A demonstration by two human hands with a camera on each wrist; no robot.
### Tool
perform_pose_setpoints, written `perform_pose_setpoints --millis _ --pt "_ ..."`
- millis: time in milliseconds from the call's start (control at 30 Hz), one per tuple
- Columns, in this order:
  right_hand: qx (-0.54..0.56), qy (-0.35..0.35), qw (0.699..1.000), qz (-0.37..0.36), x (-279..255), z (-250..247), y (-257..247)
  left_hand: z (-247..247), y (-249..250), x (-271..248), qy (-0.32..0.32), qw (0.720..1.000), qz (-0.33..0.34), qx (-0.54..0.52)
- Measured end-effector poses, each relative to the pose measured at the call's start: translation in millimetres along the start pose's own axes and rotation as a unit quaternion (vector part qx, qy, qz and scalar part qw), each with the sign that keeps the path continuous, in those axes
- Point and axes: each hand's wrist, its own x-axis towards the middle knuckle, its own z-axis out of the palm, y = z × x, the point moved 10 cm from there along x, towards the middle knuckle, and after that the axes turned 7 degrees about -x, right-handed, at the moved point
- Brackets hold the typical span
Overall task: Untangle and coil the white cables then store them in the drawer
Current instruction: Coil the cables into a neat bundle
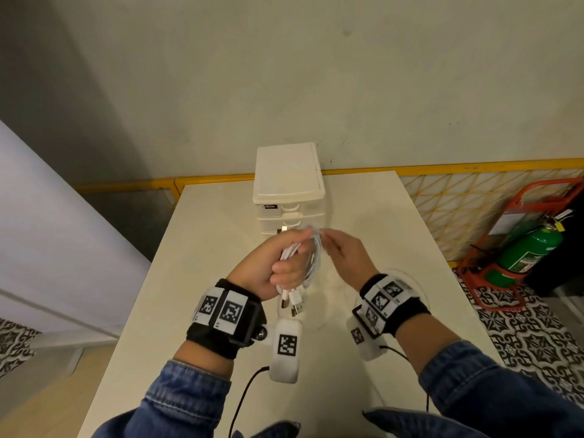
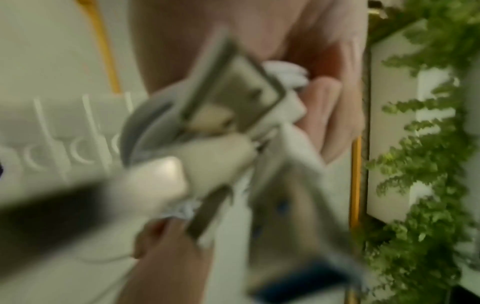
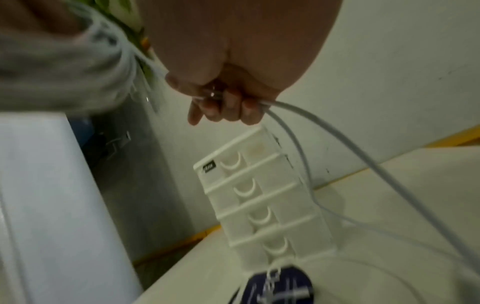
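Note:
Over the middle of the white table [image 1: 221,248], my left hand [image 1: 278,267] grips a coiled bundle of white cables [image 1: 311,263]. Their USB plugs [image 1: 292,303] hang below the fist. My right hand [image 1: 344,254] pinches one strand at the top of the bundle. In the right wrist view the right hand's fingers [image 3: 228,107] curl round a cable [image 3: 337,148] that trails down towards the table. The left wrist view is blurred, with a plug [image 2: 233,92] close to the lens. The white drawer unit [image 1: 287,184] stands behind the hands, and its drawers [image 3: 259,205] look closed.
A thin loop of cable [image 1: 407,276] lies on the table by my right wrist. Right of the table, a green fire extinguisher [image 1: 531,251] stands on the floor in a red stand. A yellow lattice fence [image 1: 458,210] runs along the wall. Green plants [image 2: 428,164] hang nearby.

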Motion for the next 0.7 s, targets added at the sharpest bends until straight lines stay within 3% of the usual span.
perform_pose_setpoints --millis 67,133,267,333,433,500,600,700 --pt "-0.014 -0.030 0.999 0.010 -12.1 19.0 5.5 10.3 6.9 2.5 -0.048 0.994 0.021 -0.095" --pt "-0.042 -0.075 0.996 0.028 -22.8 38.6 12.7 7.2 18.6 4.2 -0.055 0.984 0.065 -0.158" --pt "-0.072 -0.134 0.986 0.061 -43.4 64.3 24.0 -21.4 48.1 -1.3 0.010 0.961 0.185 -0.205" --pt "-0.075 -0.155 0.983 0.071 -51.7 72.5 26.0 -39.1 63.1 -10.2 0.075 0.943 0.256 -0.201" --pt "-0.073 -0.210 0.970 0.099 -64.1 85.8 34.9 -64.9 86.2 -41.1 0.233 0.893 0.362 -0.128" --pt "-0.078 -0.243 0.962 0.094 -72.5 90.1 32.9 -76.2 97.2 -63.3 0.317 0.857 0.400 -0.075" --pt "-0.068 -0.236 0.968 0.045 -71.2 87.3 14.2 -81.9 106.9 -85.6 0.397 0.812 0.426 0.047" --pt "-0.016 -0.192 0.981 -0.006 -59.7 78.1 -14.6 -79.5 106.8 -92.1 0.459 0.758 0.408 0.221"
